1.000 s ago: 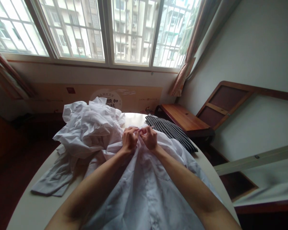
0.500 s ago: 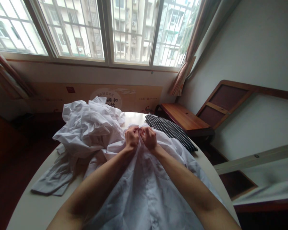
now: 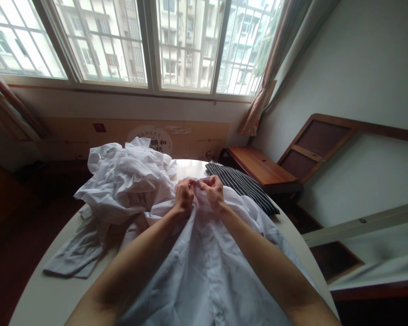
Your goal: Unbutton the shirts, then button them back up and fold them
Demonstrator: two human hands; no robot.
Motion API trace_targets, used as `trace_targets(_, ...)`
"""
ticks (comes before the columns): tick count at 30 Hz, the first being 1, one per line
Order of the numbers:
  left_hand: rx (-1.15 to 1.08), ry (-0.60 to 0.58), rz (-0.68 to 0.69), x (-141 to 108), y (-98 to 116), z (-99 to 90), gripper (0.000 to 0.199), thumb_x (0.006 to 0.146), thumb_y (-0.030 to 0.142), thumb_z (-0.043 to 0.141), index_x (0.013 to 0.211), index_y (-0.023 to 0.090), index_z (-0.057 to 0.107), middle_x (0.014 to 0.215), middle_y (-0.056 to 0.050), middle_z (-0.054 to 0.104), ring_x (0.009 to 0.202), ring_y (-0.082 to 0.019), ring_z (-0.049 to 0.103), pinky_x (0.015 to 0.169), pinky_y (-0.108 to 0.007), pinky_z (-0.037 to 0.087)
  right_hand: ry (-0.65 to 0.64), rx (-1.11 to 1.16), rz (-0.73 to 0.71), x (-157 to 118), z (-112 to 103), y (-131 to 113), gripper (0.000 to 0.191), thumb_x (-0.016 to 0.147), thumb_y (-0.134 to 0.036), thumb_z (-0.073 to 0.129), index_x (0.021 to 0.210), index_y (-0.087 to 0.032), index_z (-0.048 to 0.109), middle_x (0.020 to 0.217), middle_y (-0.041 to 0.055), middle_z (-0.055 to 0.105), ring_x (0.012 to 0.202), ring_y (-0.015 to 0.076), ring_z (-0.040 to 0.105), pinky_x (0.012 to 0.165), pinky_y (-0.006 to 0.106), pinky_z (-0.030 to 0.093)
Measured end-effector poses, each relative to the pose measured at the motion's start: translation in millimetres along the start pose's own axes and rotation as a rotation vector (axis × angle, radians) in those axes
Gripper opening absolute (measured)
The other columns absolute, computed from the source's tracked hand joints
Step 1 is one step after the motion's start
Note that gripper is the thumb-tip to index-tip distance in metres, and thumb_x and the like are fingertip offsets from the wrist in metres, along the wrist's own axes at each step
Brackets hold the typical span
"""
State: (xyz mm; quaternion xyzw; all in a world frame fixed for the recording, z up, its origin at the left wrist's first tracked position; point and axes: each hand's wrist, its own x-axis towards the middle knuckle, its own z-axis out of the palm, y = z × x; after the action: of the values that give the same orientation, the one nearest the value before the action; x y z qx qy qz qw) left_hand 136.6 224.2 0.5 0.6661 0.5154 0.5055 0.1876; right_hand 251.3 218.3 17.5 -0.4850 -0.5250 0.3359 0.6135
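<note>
A white shirt [image 3: 204, 262] lies spread over the round table [image 3: 37, 290], its front edge with buttons running toward me. At its far end my left hand [image 3: 185, 194] pinches the fabric. Close beside it, my right hand [image 3: 212, 189] grips the same part of the shirt, fingers bent and thumb pressed in. The fingertips of both hands nearly meet. What exactly lies between them is too small to make out.
A heap of crumpled white clothes [image 3: 122, 176] rests on the table at the left. Behind the shirt on the right lies a black striped cloth [image 3: 243, 183]. Beyond the table stand a wooden bench [image 3: 258, 163] and a barred window [image 3: 187, 45].
Both hands have shifted slightly at the shirt's far end. My right fingers have lifted and opened out a little, and my left hand has turned slightly.
</note>
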Motion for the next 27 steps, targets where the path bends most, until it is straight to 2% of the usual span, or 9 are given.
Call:
trace_targets(4, 0.281, -0.051, 0.124, -8, 3, -11.0, 0.018, 0.084, 0.021, 0.050, 0.086, 0.020, 0.068, 0.093, -0.007, 0.067, 0.088, -0.022, 0.056, 0.085, -0.037, 0.042, -0.058, -0.032, 0.137, 12, -14, 3, 0.029, 0.062, -0.032, 0.065, 0.066, -0.023, 0.037, 0.057, -0.0050, 0.053, 0.052, 0.0128, 0.054, 0.052, 0.026, 0.046)
trace_targets(7, 0.326, -0.137, 0.147, -7, 3, -19.0, 0.016, 0.082, 0.028, 0.055, 0.078, 0.020, 0.068, 0.091, -0.007, 0.067, 0.089, -0.024, 0.056, 0.085, -0.038, 0.041, 0.209, -0.215, 0.012, 37, -32, 7, 0.022, 0.068, -0.035, 0.061, 0.063, -0.022, 0.044, 0.055, -0.0033, 0.052, 0.049, 0.0122, 0.050, 0.046, 0.024, 0.040)
trace_targets(9, 0.309, -0.085, 0.113, 1, 2, -23.3, 0.020, 0.082, 0.035, 0.055, 0.080, 0.019, 0.067, 0.092, -0.008, 0.066, 0.091, -0.024, 0.057, 0.086, -0.038, 0.041, 0.257, -0.277, -0.028, 57, -41, 11, 0.023, 0.072, -0.039, 0.059, 0.063, -0.022, 0.047, 0.055, -0.0024, 0.054, 0.048, 0.0114, 0.049, 0.045, 0.023, 0.038)
trace_targets(13, 0.194, 0.024, -0.163, 32, -6, -24.4, 0.041, 0.083, 0.044, 0.053, 0.109, 0.012, 0.056, 0.108, -0.016, 0.062, 0.099, -0.026, 0.059, 0.084, -0.036, 0.043, -0.097, -0.403, 0.030, 79, -42, 22, 0.026, 0.058, -0.032, 0.075, 0.064, -0.020, 0.053, 0.055, -0.0031, 0.055, 0.047, 0.0105, 0.052, 0.045, 0.022, 0.039)
trace_targets(16, 0.200, -0.107, -0.376, 51, -19, -18.0, 0.059, 0.076, 0.049, 0.061, 0.117, 0.010, 0.049, 0.112, -0.022, 0.061, 0.100, -0.029, 0.061, 0.079, -0.034, 0.044, -0.352, -0.368, 0.088, 77, -37, 26, 0.031, 0.048, -0.026, 0.083, 0.066, -0.018, 0.058, 0.056, -0.0024, 0.059, 0.047, 0.0113, 0.055, 0.045, 0.021, 0.042)
trace_targets(19, 0.254, -0.205, -0.374, 56, -34, -10.6, 0.054, 0.071, 0.045, 0.066, 0.111, 0.011, 0.052, 0.106, -0.020, 0.064, 0.097, -0.027, 0.062, 0.077, -0.032, 0.044, -0.611, -0.243, 0.270, 71, -41, 23, 0.030, 0.056, -0.037, 0.080, 0.067, -0.016, 0.062, 0.055, -0.0003, 0.062, 0.044, 0.0115, 0.055, 0.041, 0.020, 0.041)
trace_targets(21, 0.259, -0.201, -0.307, 54, -41, -7.9, 0.043, 0.074, 0.044, 0.063, 0.103, 0.013, 0.056, 0.097, -0.016, 0.067, 0.093, -0.025, 0.063, 0.078, -0.031, 0.044, -0.648, -0.200, 0.377, 70, -48, 19, 0.034, 0.061, -0.047, 0.076, 0.066, -0.016, 0.063, 0.051, -0.0010, 0.060, 0.040, 0.0104, 0.052, 0.037, 0.019, 0.038)
trace_targets(23, 0.209, -0.148, -0.240, 52, -42, -8.3, 0.037, 0.079, 0.048, 0.056, 0.096, 0.014, 0.059, 0.087, -0.012, 0.068, 0.085, -0.023, 0.064, 0.076, -0.031, 0.044, -0.595, -0.169, 0.426, 72, -57, 14, 0.040, 0.065, -0.054, 0.071, 0.067, -0.016, 0.062, 0.047, -0.0018, 0.057, 0.038, 0.0099, 0.049, 0.035, 0.019, 0.036)
trace_targets(27, 0.008, 0.027, -0.120, 55, -29, -19.3, 0.046, 0.085, 0.054, 0.043, 0.099, 0.014, 0.060, 0.085, -0.009, 0.065, 0.078, -0.019, 0.061, 0.070, -0.029, 0.045, -0.550, 0.012, 0.397, 78, -74, -2, 0.042, 0.069, -0.055, 0.067, 0.083, -0.015, 0.067, 0.061, 0.0029, 0.066, 0.049, 0.0130, 0.057, 0.043, 0.022, 0.044)
